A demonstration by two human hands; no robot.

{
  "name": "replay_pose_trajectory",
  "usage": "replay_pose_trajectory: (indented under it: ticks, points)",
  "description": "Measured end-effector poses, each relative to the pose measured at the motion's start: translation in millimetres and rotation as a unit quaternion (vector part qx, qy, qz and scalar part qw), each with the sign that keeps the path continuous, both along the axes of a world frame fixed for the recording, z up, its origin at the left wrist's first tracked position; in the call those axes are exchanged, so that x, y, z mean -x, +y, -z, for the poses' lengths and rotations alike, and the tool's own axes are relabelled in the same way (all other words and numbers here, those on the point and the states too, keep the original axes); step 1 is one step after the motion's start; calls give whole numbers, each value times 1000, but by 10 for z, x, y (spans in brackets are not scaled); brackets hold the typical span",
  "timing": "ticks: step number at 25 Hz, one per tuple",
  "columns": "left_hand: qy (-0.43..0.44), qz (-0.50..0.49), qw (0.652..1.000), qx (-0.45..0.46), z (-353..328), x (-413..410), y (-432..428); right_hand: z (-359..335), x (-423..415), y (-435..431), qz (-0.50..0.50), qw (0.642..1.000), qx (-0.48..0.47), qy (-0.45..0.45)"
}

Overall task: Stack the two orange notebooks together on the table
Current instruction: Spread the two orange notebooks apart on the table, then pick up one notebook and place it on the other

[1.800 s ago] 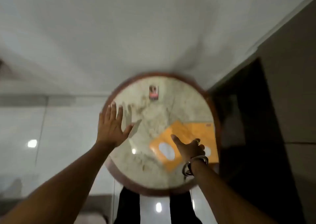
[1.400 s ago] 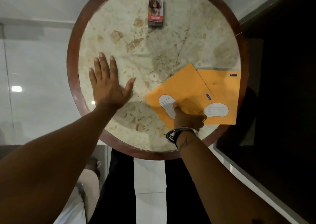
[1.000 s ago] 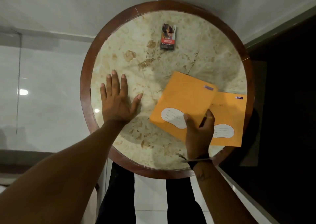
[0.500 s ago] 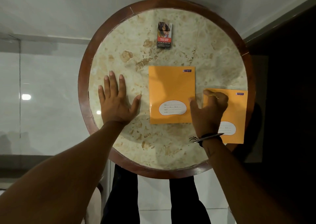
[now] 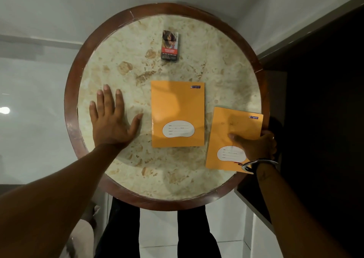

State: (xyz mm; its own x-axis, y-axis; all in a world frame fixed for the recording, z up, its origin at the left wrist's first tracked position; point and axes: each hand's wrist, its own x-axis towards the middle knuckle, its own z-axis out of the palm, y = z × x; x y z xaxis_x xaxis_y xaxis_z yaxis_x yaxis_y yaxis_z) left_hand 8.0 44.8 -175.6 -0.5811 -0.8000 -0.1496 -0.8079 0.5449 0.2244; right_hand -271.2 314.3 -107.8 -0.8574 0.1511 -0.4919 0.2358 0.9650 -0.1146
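Two orange notebooks lie apart on the round marble table (image 5: 197, 171). The first notebook (image 5: 177, 108) lies flat and square in the middle, its white label at the near end. A second notebook (image 5: 232, 125) sits at the right rim, slightly tilted, its right edge over the wooden border. My right hand (image 5: 256, 147) grips that notebook's right edge, thumb on the cover above its label and fingers curled round the edge. Flat on the marble to the left of the first notebook rests my left hand (image 5: 110, 121), fingers spread, holding nothing.
A small red and dark box (image 5: 170, 46) lies at the far side of the table. A dark wooden rim (image 5: 74, 139) rings the marble. A dark wall or cabinet (image 5: 319, 119) stands close on the right. My legs (image 5: 157, 234) are below the near edge.
My right hand slid the first notebook off the second and squared it in the middle, then moved right and took hold of the second notebook's edge. My left hand stayed flat.
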Motion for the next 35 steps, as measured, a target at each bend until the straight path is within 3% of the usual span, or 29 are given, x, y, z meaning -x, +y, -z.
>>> replay_pose_trajectory:
  ticks: [3, 5, 8, 11, 14, 18, 22, 24, 26, 28, 30, 32, 35]
  points:
    - [1, 0, 1000, 0, -21, 4, -4, -74, 26, 140, 12, 1000, 15, 1]
    - [0, 2, 1000, -1, -26, 9, 1, -187, 4, 201, 19, 991, 120, 50]
    - [1, 2, 1000, -8, -33, 5, 2, -515, -65, 188, -48, 965, 236, 106]
    - [-2, 0, 1000, -14, -51, 10, 0, -711, -106, -58, -42, 922, 375, 81]
    - [-10, 3, 1000, -19, -52, 4, -6, -520, -176, -578, 22, 878, 478, -17]
    - [-9, -6, 1000, -27, -25, 2, 15, -98, -368, -1275, -33, 894, 446, -43]
    - [28, -20, 999, -40, -103, 20, 14, 163, -479, -1387, -118, 962, 244, 20]
    - [132, -10, 990, -39, -215, 89, 109, 195, -513, -1332, -121, 962, 243, 18]
    - [159, -70, 980, -95, -341, 381, 316, 192, -562, -1341, -88, 957, 275, 12]
    - [111, -202, 954, -192, -470, 810, 485, 195, -581, -1398, -58, 963, 261, 5]
    - [104, -333, 901, -256, -563, 1133, 507, 137, -552, -1477, -4, 963, 267, -44]
    - [203, -350, 873, -272, -610, 1187, 464, 10, -540, -1514, 45, 927, 353, -114]
    - [474, -225, 807, -269, -797, 1020, 500, -250, -612, -1387, -27, 863, 504, -24]
